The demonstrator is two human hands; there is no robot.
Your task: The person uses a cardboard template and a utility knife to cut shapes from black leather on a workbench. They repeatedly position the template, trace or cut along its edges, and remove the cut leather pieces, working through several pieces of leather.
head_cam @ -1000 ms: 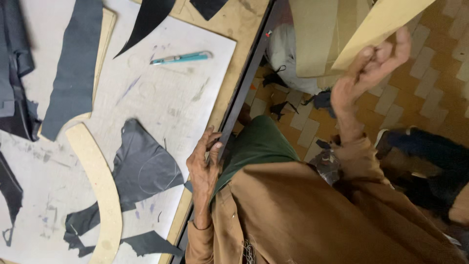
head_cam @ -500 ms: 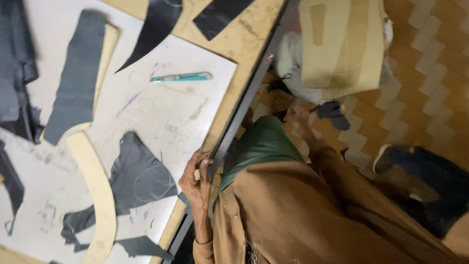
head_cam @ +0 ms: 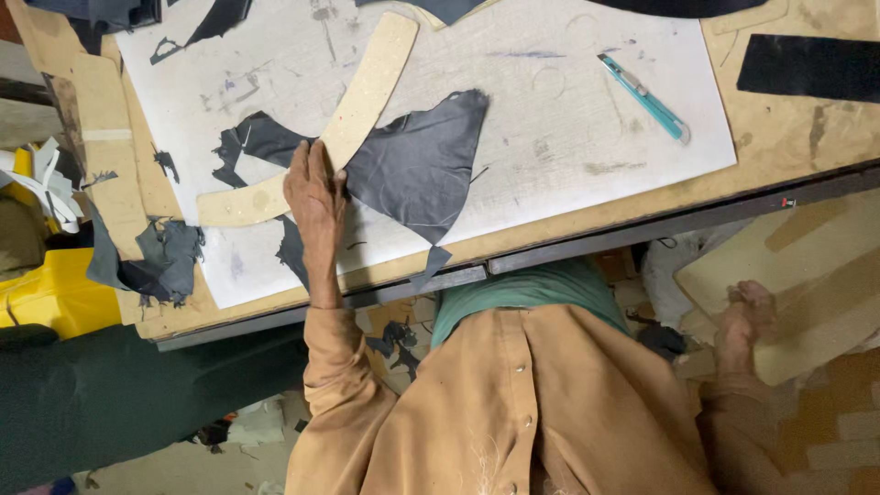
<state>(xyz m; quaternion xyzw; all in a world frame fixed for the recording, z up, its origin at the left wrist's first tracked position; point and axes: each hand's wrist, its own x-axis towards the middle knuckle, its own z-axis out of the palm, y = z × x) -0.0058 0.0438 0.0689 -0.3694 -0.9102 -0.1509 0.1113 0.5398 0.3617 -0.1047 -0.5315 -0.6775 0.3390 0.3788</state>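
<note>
My left hand (head_cam: 314,194) lies flat on the table, its fingers resting on a curved beige cardboard template (head_cam: 359,99) and the edge of a dark grey leather piece (head_cam: 423,170) beside it. Both lie on a white marked cutting sheet (head_cam: 568,137). My right hand (head_cam: 744,319) is down below the table edge at the right, its fingers curled on the edge of a beige cardboard sheet (head_cam: 811,275) that leans among other sheets near the floor. My tan sleeves and green cloth fill the lower middle.
A teal utility knife (head_cam: 646,99) lies on the white sheet at the right. A black strip (head_cam: 807,64) sits on the wooden tabletop (head_cam: 779,137). Dark leather scraps (head_cam: 158,258) hang at the left edge, above a yellow container (head_cam: 46,291).
My right hand has come down from holding a cardboard piece up in the air to the sheets by the floor. My left hand has moved from the table edge onto the template and leather.
</note>
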